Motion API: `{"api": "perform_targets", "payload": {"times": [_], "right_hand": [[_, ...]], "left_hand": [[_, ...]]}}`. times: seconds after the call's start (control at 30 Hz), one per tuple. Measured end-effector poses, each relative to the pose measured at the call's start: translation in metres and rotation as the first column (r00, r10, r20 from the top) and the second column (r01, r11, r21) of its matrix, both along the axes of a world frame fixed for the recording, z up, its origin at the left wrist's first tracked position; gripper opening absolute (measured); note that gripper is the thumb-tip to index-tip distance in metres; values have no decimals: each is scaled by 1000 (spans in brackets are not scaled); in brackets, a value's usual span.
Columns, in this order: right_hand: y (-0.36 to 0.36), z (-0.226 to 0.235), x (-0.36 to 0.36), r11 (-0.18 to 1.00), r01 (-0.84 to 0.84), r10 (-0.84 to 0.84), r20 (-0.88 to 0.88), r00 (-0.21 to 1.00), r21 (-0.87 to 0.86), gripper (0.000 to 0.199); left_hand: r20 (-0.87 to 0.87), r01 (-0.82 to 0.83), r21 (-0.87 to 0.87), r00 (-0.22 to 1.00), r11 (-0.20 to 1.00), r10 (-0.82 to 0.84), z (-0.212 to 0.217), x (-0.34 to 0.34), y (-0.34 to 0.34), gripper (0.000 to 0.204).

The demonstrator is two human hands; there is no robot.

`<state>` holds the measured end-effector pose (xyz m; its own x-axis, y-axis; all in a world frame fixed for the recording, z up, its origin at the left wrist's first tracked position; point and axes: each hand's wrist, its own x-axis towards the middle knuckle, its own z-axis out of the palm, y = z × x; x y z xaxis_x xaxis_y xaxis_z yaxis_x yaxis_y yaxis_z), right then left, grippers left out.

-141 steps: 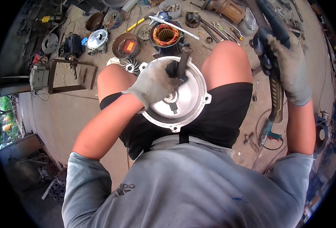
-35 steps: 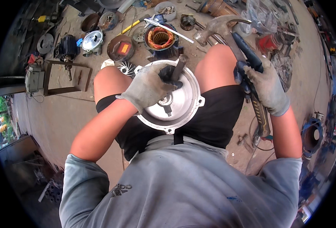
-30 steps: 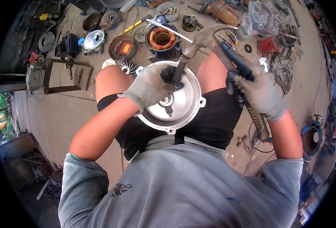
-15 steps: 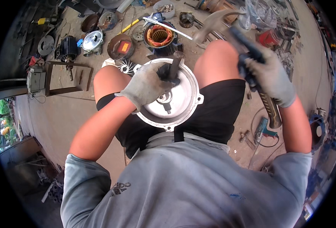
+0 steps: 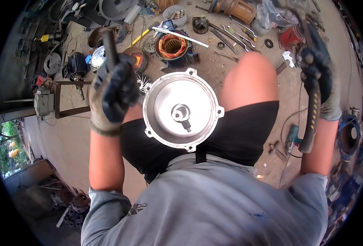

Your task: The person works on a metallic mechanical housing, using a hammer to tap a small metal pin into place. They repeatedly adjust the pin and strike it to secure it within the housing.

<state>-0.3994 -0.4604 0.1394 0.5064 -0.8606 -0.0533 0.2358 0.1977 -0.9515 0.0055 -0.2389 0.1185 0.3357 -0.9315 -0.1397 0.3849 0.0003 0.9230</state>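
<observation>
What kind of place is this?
Probably a motor repair workshop. A motor core with copper windings sits on the floor among scattered tools, and a round metal motor cover rests on the person's lap.

motor end cover [image 5: 182, 110] on my lap between my knees, left hand [image 5: 112, 91] with a rod [image 5: 109, 46] to its left, right hand [image 5: 319, 80] with a hammer [image 5: 311, 119] far right, stator [image 5: 173, 46] on the floor beyond

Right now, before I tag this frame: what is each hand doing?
Left hand: closed around a dark metal rod, raised beside the round metal cover.
Right hand: closed on a hammer handle.
</observation>
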Motion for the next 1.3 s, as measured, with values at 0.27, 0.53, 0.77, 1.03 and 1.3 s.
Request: {"api": "perform_targets", "payload": {"times": [0.27, 0.53, 0.77, 1.03, 1.3], "right_hand": [[-36, -22, 72, 938, -306, 223, 393, 892, 164, 46], [57, -87, 109, 994, 84, -50, -400, 915, 70, 60], [48, -105, 116, 983, 52, 39, -470, 882, 179, 58], [14, -121, 114, 986, -22, 81, -371, 925, 163, 56], [4, -111, 160, 930, 138, 8, -393, 920, 341, 29]], "left_hand": [[114, -95, 190, 991, 977, 74, -43, 65, -22, 28], [84, -220, 320, 975, 922, 204, -91, 85, 32, 39], [173, -273, 382, 960, 883, 221, -107, 78, 36, 38], [480, 114, 238, 849, 965, -219, -118, 93, 15, 35], [970, 67, 233, -87, 970, -227, -129, 97, -5, 41]]}}
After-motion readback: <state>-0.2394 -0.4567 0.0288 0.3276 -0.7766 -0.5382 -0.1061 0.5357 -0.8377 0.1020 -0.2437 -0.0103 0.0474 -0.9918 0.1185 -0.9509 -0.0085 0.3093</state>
